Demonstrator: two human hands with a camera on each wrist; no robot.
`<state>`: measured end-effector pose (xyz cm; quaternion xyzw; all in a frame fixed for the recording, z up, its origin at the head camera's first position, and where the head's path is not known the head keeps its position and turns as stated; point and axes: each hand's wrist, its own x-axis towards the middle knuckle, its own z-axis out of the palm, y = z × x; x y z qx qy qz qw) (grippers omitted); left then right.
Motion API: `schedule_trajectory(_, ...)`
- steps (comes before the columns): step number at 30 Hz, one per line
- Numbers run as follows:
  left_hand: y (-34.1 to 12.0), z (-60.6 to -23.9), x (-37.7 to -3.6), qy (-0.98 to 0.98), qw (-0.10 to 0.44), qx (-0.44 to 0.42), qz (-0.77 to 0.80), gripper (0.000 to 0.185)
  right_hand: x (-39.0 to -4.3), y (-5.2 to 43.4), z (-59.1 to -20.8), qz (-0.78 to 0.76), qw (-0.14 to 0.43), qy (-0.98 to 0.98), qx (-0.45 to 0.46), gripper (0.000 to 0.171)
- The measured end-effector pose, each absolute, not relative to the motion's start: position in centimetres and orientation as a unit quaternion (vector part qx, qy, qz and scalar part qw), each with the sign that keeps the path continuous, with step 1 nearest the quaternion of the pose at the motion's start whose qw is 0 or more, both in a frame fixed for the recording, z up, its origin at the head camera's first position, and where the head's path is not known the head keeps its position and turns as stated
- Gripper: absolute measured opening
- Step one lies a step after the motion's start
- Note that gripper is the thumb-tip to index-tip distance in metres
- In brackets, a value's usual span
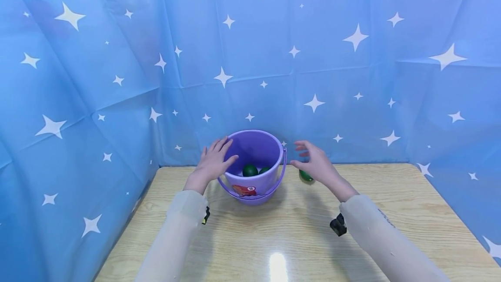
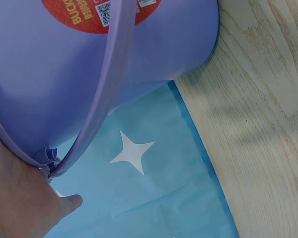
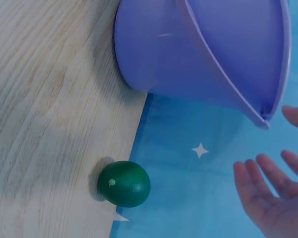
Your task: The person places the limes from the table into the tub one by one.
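Note:
A purple bucket stands upright near the table's back edge, its handle hanging down across the front. Inside it lie two dark green, lime-like fruits, one nearer the middle and one partly hidden by the front wall. My left hand is at the bucket's left rim, fingers spread and extended. Just off the right rim, my right hand hovers with loosely bent fingers and nothing in its grasp. Below it, another green lime lies on the table, partly covered by that hand in the head view.
The wooden table ends at the back against a blue curtain with white stars, which also hangs along both sides. A red label is on the bucket's front. Black devices sit at the wrists.

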<state>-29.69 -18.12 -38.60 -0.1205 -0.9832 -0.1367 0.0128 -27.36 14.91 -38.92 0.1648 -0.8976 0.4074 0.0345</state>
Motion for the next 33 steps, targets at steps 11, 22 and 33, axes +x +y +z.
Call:
schedule_trajectory(11, -18.1, -38.8, -30.0, -0.983, 0.018, -0.122, -0.135, 0.071, -27.5, 15.7, -39.6, 0.41, 0.029, -0.898, 0.16, 0.062)
schedule_trajectory(22, -18.1, -38.9, -29.9, -0.983, 0.018, -0.121, -0.138, 0.071, -27.5, 16.4, -40.2, 0.406, 0.026, -0.901, 0.148, 0.062)
schedule_trajectory(33, -18.2, -38.8, -29.9, -0.983, 0.017, -0.123, -0.135, 0.071, -27.4, 17.4, -41.1, 0.402, 0.027, -0.906, 0.134, 0.061)
